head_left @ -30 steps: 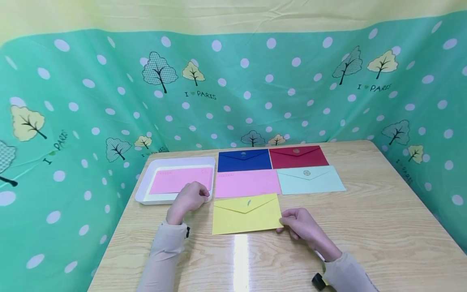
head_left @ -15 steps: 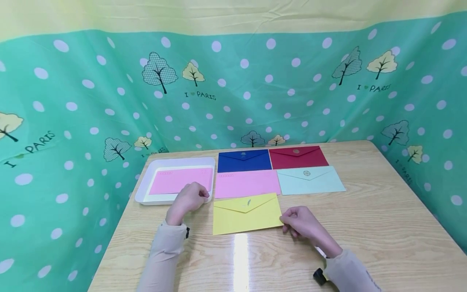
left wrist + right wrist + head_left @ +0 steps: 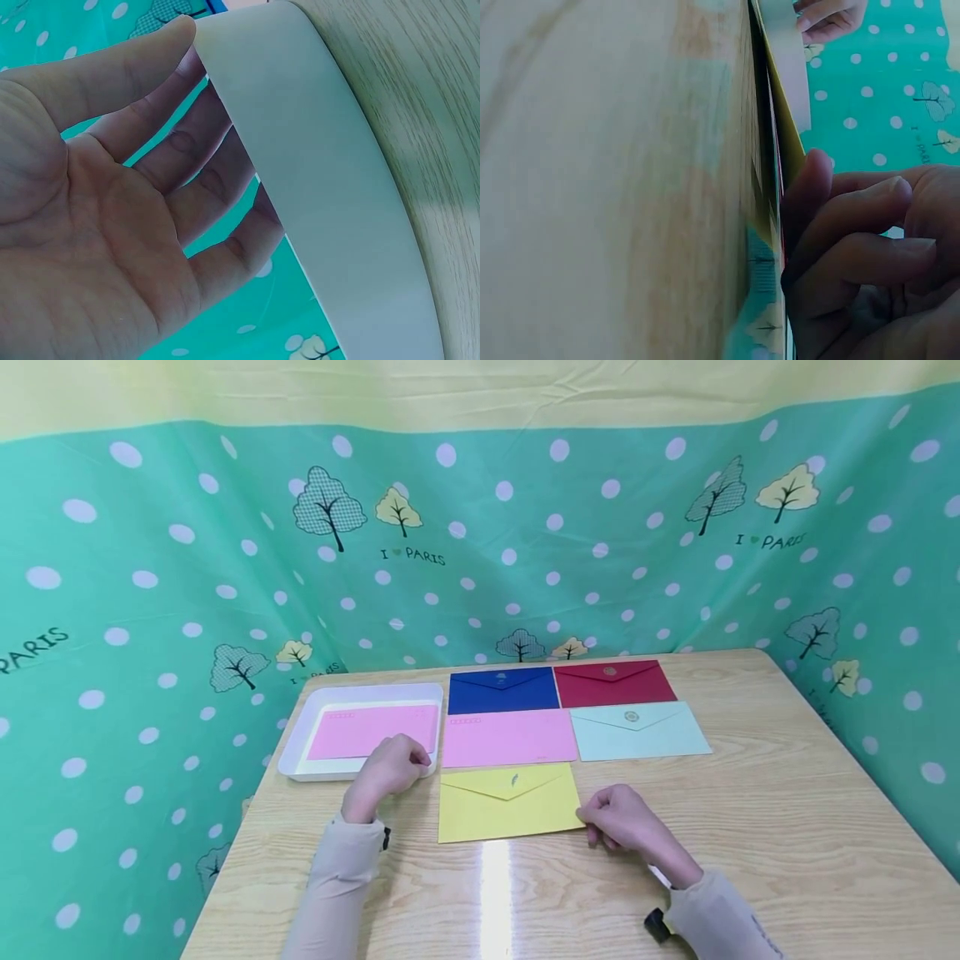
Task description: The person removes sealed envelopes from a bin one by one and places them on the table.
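With my left hand (image 3: 387, 775) I grip the front right rim of a white tray (image 3: 322, 773). In the left wrist view my thumb lies at the edge of the tray's wall (image 3: 300, 142) and the fingertips go out of sight behind it. A pink envelope (image 3: 367, 732) lies inside the tray. My right hand (image 3: 621, 820) pinches the lower right corner of a yellow envelope (image 3: 510, 812), flap side up. The right wrist view shows the yellow envelope (image 3: 784, 109) edge-on, close to the tabletop, at the fingertips.
Behind the yellow envelope lie another pink envelope (image 3: 510, 739) and a mint envelope (image 3: 637, 731). A blue envelope (image 3: 502, 693) and a red envelope (image 3: 615, 685) form the back row. A green dotted curtain (image 3: 480, 527) surrounds the wooden table (image 3: 810, 827).
The yellow envelope's upper right edge has come down slightly toward me and lies flatter. My right hand has shifted only a little; the left hand stays on the tray.
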Motion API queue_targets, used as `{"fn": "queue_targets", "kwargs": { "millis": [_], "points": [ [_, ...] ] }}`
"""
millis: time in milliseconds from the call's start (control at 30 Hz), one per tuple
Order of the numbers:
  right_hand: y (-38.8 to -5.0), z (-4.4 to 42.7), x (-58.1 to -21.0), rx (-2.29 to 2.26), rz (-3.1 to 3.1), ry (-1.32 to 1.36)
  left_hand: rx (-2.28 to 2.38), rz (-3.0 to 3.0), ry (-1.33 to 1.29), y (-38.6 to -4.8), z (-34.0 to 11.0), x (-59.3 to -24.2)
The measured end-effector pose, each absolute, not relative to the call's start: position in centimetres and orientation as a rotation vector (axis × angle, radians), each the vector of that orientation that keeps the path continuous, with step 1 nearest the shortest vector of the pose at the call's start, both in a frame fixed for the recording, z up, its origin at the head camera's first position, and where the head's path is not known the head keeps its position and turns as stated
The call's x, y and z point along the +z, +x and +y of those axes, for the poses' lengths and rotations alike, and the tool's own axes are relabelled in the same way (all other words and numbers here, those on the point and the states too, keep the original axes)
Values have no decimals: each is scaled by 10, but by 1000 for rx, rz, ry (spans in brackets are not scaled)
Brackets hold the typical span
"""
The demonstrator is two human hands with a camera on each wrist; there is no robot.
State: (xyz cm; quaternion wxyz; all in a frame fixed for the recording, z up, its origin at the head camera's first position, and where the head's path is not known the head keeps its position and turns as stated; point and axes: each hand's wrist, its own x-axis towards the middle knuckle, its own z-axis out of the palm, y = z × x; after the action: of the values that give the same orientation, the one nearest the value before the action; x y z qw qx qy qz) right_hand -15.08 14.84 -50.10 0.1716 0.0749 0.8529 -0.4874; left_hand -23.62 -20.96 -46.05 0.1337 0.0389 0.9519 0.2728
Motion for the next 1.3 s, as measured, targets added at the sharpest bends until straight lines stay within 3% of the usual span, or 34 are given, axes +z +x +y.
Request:
{"fn": "queue_targets", "kwargs": {
  "millis": [1300],
  "points": [
    [-157, 148, -499, -1130, 2497, 76, 783, 2764, 118, -235, -207, -454]
  ]
}}
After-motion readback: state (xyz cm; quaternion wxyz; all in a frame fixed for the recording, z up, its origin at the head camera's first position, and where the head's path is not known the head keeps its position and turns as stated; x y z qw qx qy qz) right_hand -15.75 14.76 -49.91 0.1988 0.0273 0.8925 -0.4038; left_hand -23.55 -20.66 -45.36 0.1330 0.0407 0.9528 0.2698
